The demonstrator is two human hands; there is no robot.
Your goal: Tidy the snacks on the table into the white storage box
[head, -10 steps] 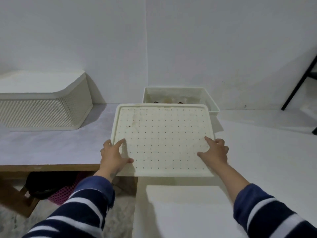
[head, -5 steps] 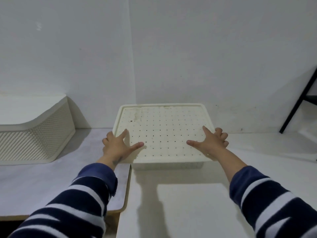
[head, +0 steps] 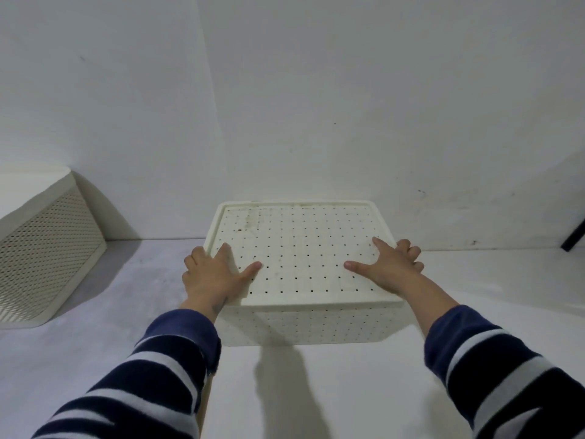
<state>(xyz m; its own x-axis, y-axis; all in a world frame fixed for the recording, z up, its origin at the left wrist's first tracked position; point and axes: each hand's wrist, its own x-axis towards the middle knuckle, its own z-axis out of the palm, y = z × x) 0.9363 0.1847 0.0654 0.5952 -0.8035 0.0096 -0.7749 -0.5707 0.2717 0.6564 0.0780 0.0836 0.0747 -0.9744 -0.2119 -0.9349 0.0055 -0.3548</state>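
White storage box [head: 304,324] on the white table [head: 316,391], near the back wall, squarely in front. Perforated lid [head: 300,258] seated flat on top, rim flush all round as far as can be seen. Contents hidden under the lid; no snacks visible anywhere on the table.

Left hand [head: 212,274] at the lid's near left corner: thumb laid flat on the top surface, index finger stretched along the left edge, remaining fingers bent over the rim. Right hand [head: 389,267] mirrored at the right edge: thumb and index finger spread flat on top, other fingers curled down over the rim. Both holding the lid by its edges, pressing it down by the look of things. Striped sleeves, navy and white, on both arms.

Probable handling: thin moulded plastic, stiff enough to keep shape but likely to flex under a hard squeeze; light when empty, heavier with snacks inside, weight unknown here. Smooth surface, possibly a little slippery, though the rim gives fingers a ledge. Best taken at the two short sides under the lid's rim, or under the base if lifted, since a lid merely resting may come away alone.

Second perforated container [head: 47,270] at far left, well apart. Dark bar [head: 574,237] at the right edge.

No brand, label or legible writing anywhere; only faint scuffs and stains on the lid.
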